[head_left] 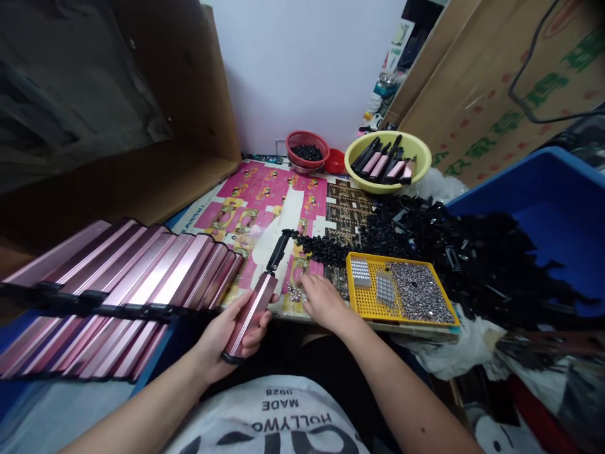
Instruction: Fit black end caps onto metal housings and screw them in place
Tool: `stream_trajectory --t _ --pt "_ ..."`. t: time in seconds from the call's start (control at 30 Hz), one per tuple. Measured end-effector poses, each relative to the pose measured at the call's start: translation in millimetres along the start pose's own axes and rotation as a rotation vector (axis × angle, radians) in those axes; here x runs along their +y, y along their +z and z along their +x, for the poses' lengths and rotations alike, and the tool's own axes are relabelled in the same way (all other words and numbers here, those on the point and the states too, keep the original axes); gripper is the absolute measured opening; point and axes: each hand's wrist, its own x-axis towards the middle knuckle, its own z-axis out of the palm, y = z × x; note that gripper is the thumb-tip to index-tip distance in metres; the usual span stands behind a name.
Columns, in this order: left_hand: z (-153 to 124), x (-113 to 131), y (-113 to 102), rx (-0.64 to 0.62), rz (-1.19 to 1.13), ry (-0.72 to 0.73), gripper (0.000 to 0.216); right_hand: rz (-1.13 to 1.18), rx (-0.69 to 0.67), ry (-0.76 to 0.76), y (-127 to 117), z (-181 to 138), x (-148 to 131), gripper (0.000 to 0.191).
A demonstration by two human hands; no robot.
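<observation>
At the table's near edge, the left hand grips a pink tube; beside small metal parts, the right hand bends its fingers, hold unclear. Picking one seems the step, calling for a fine pinch.

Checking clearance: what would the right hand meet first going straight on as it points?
Likely the small pile of shiny metal pieces just by the right hand; depth is unclear, so they may already touch.
</observation>
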Motion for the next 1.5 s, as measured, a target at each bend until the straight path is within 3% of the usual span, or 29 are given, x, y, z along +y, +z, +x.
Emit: stream_trajectory --t 0.13,0.2,0.33,0.4,0.47,0.57,0.67,0.9,1.03,1.23,1.33,1.4,1.5 --pt "-0.7 -1.4 -0.5 -0.025 -0.057 -0.068 0.034 0.142 0.095 0.059 -2.8 -0.4 -0.4 0.037" --pt "-0.5 -3.7 3.7 -0.022 -0.023 -0.058 0.035 0.408 0.221 0.133 -6.2 3.5 -8.5 0.032" --pt "0.7 -11.3 16.0 0.116 0.209 0.158 0.028 1.143 0.503 0.233 -10.5 16.8 -37.5 0.023" --pt "0.9 -14.3 20.4 0.138 0.335 0.239 0.030 1.329 0.571 0.250 -10.3 21.0 -51.2 0.023" --pt "1.0 -16.4 21.6 0.108 0.447 0.296 0.033 1.357 0.613 0.243 -8.7 21.4 -60.2 0.023" --pt "1.9 -18.7 18.8 0.100 0.590 0.388 0.031 1.224 0.676 0.198 -4.5 17.4 -64.6 0.019" --pt "2.2 -21.0 15.1 0.159 0.707 0.486 0.031 1.099 0.712 0.166 0.4 12.9 -63.5 0.016" --pt "-1.2 -22.3 17.7 0.248 0.962 0.599 0.029 1.099 0.789 0.179 1.4 8.4 -63.7 0.016" --pt "-2.7 -21.1 19.3 0.315 1.128 0.730 0.027 1.094 0.762 0.192 -0.9 7.7 -63.6 0.015" --pt "-3.9 -19.6 21.5 0.305 1.206 0.757 0.024 1.243 0.702 0.184 -4.6 10.7 -55.8 0.029" --pt "-6.0 -16.2 24.1 0.298 1.267 0.762 0.023 1.506 0.454 0.226 -6.5 10.2 -49.8 0.042" --pt "-8.2 -13.1 25.8 0.287 1.290 0.744 0.025 1.640 0.267 0.244 -4.6 7.5 -49.2 0.040" --pt "-13.9 -7.4 26.5 0.154 1.104 0.506 0.030 1.721 0.232 0.228 -1.9 1.8 -52.4 0.035"
